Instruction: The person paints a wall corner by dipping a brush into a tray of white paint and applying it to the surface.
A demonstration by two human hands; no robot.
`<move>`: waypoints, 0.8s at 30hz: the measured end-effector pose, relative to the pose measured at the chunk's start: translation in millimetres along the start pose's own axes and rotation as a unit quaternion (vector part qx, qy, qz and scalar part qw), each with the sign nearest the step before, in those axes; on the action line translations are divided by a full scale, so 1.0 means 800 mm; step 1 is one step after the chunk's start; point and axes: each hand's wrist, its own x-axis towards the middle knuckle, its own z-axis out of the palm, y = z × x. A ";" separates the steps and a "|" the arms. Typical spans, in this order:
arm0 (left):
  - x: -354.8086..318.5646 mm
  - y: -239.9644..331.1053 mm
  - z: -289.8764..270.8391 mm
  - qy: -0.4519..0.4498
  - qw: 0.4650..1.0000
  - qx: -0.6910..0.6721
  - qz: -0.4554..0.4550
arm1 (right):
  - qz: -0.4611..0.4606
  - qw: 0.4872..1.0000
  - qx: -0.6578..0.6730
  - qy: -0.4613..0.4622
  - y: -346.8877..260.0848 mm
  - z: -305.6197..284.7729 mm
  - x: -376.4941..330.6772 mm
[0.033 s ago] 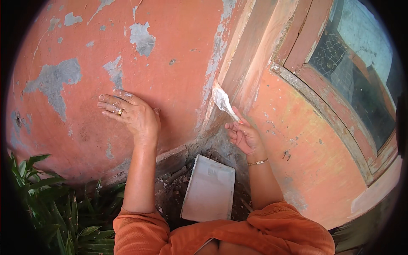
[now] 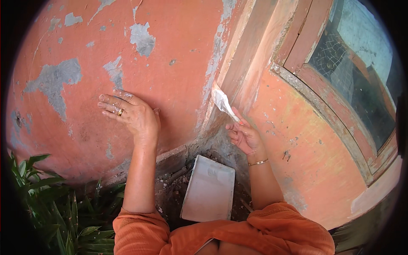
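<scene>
- I see the right hand pinching the handle of a putty knife; its fingers are curled round the handle end, thumb side toward the wall.
- The knife's long axis runs from the fingers up and to the left, away from me, so the white-coated blade lies on the far-left side of the fingertips.
- The blade tip meets the inner corner where the orange wall joins the window frame; I judge it touching or just short of the plaster there, I cannot tell which.
- The left hand is flat and spread on the orange wall, fingers pointing left, gripping nothing; it sits well to the left of the blade, so the right hand is plainly the nearer one.
- A white tray lies on the ground below, nearer to me, between my two forearms.
- Green leaves fill the near-left corner.
</scene>
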 end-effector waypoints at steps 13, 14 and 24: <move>0.002 0.004 -0.009 -0.023 1.000 0.019 -0.003 | -0.100 0.973 -0.083 0.188 0.029 0.001 0.004; 0.002 0.005 -0.009 -0.023 1.000 0.018 -0.002 | -0.101 0.973 -0.083 0.190 0.030 0.007 0.002; 0.001 0.001 -0.005 -0.018 1.000 0.020 -0.008 | 0.018 0.968 -0.205 0.141 0.009 0.044 -0.017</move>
